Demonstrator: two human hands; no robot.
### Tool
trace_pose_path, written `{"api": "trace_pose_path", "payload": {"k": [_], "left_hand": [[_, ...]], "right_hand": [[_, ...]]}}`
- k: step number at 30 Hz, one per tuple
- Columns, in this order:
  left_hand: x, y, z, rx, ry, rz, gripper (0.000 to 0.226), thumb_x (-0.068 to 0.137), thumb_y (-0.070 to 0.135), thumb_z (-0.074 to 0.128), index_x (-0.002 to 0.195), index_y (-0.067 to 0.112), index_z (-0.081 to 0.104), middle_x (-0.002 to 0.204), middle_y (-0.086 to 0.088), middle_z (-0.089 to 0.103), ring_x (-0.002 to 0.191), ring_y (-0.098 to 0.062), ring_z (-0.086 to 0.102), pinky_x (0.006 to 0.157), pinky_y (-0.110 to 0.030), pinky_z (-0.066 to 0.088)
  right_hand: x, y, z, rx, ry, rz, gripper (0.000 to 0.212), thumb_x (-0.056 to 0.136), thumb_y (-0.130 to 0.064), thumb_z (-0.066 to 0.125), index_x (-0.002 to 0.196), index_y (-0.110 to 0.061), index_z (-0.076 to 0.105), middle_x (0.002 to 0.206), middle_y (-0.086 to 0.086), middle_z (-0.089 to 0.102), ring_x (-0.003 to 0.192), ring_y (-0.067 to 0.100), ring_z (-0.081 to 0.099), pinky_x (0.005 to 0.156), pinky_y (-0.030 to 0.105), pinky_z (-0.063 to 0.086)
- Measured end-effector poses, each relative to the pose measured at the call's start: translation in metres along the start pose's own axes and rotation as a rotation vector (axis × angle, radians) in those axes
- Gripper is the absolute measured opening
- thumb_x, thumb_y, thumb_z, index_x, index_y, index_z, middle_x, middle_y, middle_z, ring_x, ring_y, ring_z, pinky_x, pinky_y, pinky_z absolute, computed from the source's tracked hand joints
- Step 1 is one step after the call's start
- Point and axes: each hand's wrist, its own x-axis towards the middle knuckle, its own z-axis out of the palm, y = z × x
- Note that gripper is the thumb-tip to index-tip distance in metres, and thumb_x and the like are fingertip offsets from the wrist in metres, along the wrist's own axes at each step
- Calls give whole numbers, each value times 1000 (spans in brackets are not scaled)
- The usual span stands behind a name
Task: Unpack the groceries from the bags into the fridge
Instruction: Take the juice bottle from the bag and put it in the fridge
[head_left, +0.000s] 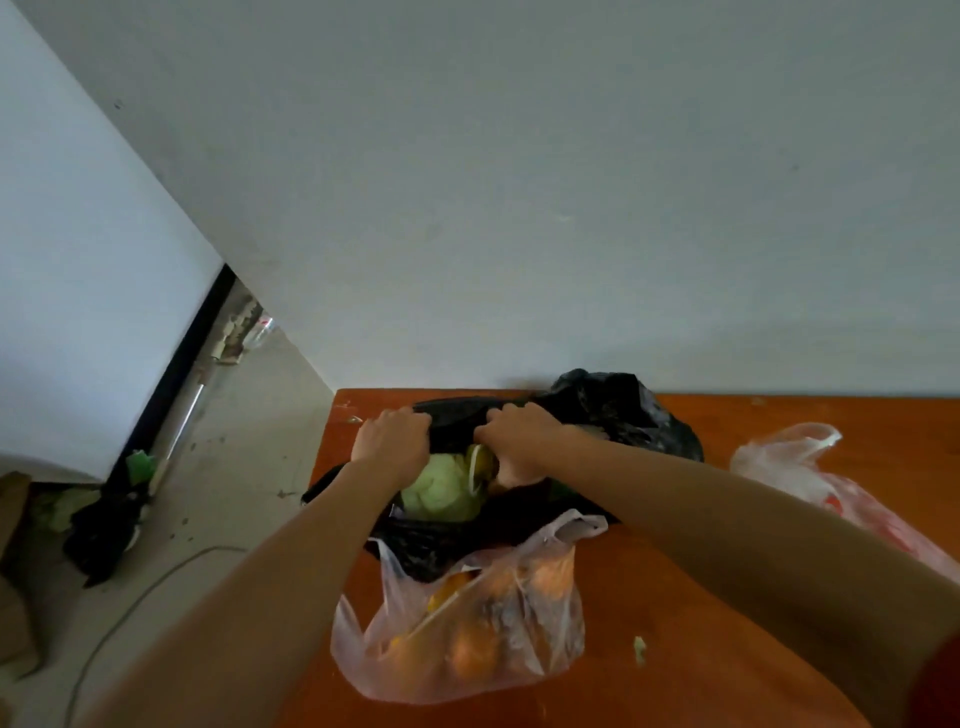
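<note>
I see the orange bench (727, 597) standing against a pale wall (519, 182), and the white side of a large appliance (78, 260) is at the far left, well apart from the bench. On the bench lies a black bag (623, 415), its mouth pulled open. My left hand (392, 439) has its grip pressed together on the far rim of this bag, and my right hand (519, 441) pinches the same rim just beside it. Inside the opening I see a pale green cabbage (441, 491) and something yellow next to it, which I cannot name. A clear bag of oranges (467, 623) rests nearer to me, touching the black bag. A second clear bag (810, 467) with something red lies at the right.
</note>
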Motion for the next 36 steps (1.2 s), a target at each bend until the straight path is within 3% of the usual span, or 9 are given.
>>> {"api": "trace_pose_path", "payload": {"k": [5, 10, 14, 18, 20, 24, 28, 32, 36], "left_hand": [[14, -5, 21, -242, 49, -85, 23, 98, 21, 38, 97, 15, 60, 100, -8, 62, 90, -30, 60, 65, -34, 40], [15, -9, 25, -301, 57, -101, 25, 97, 23, 36, 98, 15, 59, 98, -6, 62, 87, -29, 60, 68, -34, 44], [13, -6, 21, -275, 14, -78, 21, 97, 20, 36, 94, 15, 56, 99, -7, 62, 87, -27, 59, 70, -38, 48], [10, 6, 11, -191, -15, -27, 19, 96, 18, 41, 108, 14, 55, 110, -8, 60, 98, -29, 58, 77, -39, 47], [7, 23, 3, -188, 71, 56, 23, 94, 21, 45, 114, 14, 55, 114, -8, 57, 103, -29, 56, 84, -40, 46], [-16, 89, -22, -637, 326, 240, 20, 98, 21, 48, 105, 12, 64, 101, -4, 61, 94, -22, 58, 81, -35, 47], [-48, 156, -38, -1068, 271, 256, 34, 102, 33, 39, 85, 12, 59, 83, -1, 63, 78, -17, 60, 73, -38, 48], [-53, 190, -42, -1123, 245, 228, 51, 96, 61, 24, 103, 20, 55, 100, -1, 60, 95, -18, 58, 85, -41, 50], [-53, 205, -47, -992, 203, 164, 66, 90, 64, 25, 130, 15, 44, 121, -5, 50, 109, -22, 52, 87, -31, 44]], "right_hand": [[12, -12, 16, 15, 40, 117, 43, 90, -31, 60, 128, -15, 49, 127, 14, 44, 115, 36, 42, 90, 52, 41], [-2, -14, 20, 49, 112, 133, 61, 82, -53, 65, 133, -24, 48, 137, 10, 40, 123, 34, 39, 95, 50, 36], [-41, -7, 22, 98, 314, 124, 65, 73, -64, 66, 127, -30, 55, 150, 8, 34, 138, 32, 28, 108, 52, 25], [-84, 7, 18, 163, 495, 110, 57, 63, -63, 72, 109, -30, 66, 138, 8, 51, 127, 34, 46, 103, 54, 34], [-109, 13, 13, 197, 561, 139, 57, 64, -66, 71, 108, -31, 66, 134, 5, 53, 123, 30, 49, 102, 52, 36], [-154, 29, 9, 319, 679, 232, 54, 68, -69, 66, 110, -34, 65, 131, 0, 55, 122, 25, 50, 103, 48, 37], [-182, 45, 5, 416, 712, 375, 57, 67, -62, 68, 118, -36, 63, 127, -3, 57, 120, 20, 49, 102, 43, 37], [-192, 61, 7, 538, 708, 481, 65, 68, -68, 64, 127, -41, 53, 129, -9, 55, 123, 14, 46, 100, 45, 41], [-203, 89, 15, 657, 518, 503, 97, 64, -60, 70, 147, -39, 25, 152, -2, 34, 139, 22, 30, 110, 51, 33]]}}
